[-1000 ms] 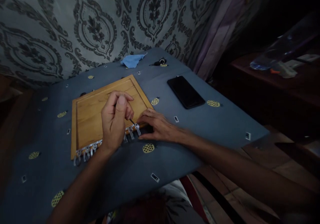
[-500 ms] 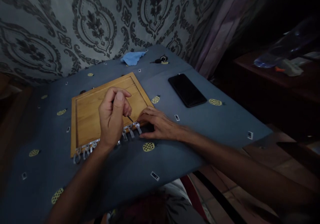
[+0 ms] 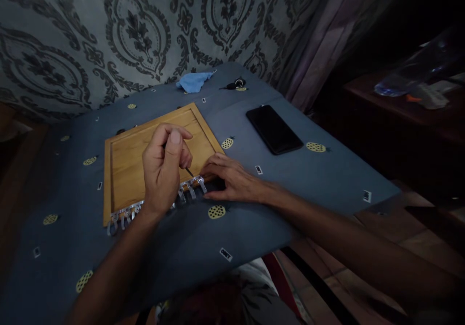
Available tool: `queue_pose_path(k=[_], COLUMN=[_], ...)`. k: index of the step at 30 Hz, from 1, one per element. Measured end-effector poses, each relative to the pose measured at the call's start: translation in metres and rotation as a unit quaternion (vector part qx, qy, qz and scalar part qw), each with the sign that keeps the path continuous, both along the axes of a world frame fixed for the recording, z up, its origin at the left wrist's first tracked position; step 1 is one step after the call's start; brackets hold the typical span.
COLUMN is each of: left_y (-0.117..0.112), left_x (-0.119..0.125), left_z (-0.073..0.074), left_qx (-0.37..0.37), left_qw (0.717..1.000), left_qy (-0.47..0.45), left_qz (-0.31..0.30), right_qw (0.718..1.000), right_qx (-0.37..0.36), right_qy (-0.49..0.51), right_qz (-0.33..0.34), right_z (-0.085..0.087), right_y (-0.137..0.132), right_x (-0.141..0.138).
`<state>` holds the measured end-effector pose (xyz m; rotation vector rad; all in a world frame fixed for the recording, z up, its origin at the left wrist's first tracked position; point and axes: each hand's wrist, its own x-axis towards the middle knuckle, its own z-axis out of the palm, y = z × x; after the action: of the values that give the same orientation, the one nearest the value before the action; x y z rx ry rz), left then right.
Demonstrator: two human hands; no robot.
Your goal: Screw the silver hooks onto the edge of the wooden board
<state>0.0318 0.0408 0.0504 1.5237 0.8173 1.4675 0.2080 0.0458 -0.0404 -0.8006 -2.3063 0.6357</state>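
A framed wooden board [image 3: 127,170] lies on the table, with a metal rail of hooks [image 3: 191,184] along its near edge. My left hand [image 3: 163,170] is closed above the board around a screwdriver [image 3: 189,172]. Only its thin dark shaft shows; the handle is hidden in my fist. The shaft slants down to the rail near its right end. My right hand [image 3: 232,179] bends around the board's near right corner, fingers against the rail's end and thumb beside the last hook. My left wrist covers the middle of the rail.
To the right of the board lies a black phone [image 3: 274,130]. A blue cloth [image 3: 194,82] and a key set [image 3: 234,84] are at the far end of the patterned tablecloth [image 3: 181,257]. A clear plastic bottle [image 3: 395,83] rests on a side table at right.
The view has shifted very slightly. Both hands, the screwdriver and the board keep nearly the same places.
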Motion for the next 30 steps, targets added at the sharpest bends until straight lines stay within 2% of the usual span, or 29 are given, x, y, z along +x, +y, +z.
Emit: queue_pose_path(k=[22,30], left_y=[-0.0044,-0.0058], left_x=[0.0090,0.0079], left_z=[-0.0066,-0.0097], left_qx=[-0.006,-0.005], left_qw=[1.000,1.000], left_qy=[-0.020,0.025], left_qz=[-0.002,0.009], right_qw=[1.000,1.000], right_qx=[-0.005,-0.010], right_qy=[0.000,-0.008], right_qz=[0.003,0.000], right_z=[-0.0016,-0.0018], right_y=[0.0004,0.0005], right_x=[-0.0001,0.0008])
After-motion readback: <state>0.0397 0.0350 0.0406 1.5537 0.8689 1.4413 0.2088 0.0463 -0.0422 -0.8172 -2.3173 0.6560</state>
